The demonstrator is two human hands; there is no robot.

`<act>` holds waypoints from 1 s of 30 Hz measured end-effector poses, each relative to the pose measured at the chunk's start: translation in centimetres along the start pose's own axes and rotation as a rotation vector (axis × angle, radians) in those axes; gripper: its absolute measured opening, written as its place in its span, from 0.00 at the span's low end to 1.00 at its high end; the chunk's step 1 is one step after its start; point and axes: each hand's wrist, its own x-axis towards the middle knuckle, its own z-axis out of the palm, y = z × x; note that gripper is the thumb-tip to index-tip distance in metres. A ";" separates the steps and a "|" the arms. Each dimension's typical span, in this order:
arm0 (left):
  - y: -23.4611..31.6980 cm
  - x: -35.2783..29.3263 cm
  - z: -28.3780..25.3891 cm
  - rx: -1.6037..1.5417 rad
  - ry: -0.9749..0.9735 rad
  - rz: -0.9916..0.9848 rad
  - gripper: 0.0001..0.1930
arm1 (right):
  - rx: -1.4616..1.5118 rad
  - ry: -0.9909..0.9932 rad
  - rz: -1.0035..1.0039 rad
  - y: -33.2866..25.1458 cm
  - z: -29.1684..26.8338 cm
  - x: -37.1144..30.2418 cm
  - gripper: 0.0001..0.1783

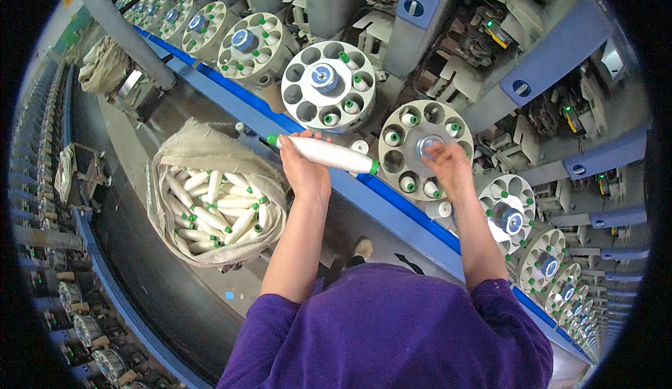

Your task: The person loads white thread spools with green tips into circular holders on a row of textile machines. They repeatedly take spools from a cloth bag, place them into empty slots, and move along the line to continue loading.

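Two bare hands showing: left hand, right hand. Left is holding one white bobbin. One near sack is carrying well over a dozen heaped bobbins; overlap is preventing an exact count. One further sack is standing far left. At least seven round magazines are lining the blue rail, more blurring beyond. Magazine by the right hand is showing five bobbins; its left neighbour, four. One shoe and one blue scrap are showing below.
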 end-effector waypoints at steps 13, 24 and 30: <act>-2.4 -3.2 2.6 -0.045 -0.318 -0.142 0.18 | -0.892 -0.416 -0.008 -1.1 5.9 -1.3 0.20; -3.0 -3.6 3.8 0.069 -0.183 -0.031 0.17 | -1.082 -0.245 -0.481 1.2 6.8 -4.1 0.18; -3.2 -4.1 3.7 0.246 -0.108 -0.024 0.14 | -1.330 -0.494 -0.414 -0.1 5.5 -2.7 0.13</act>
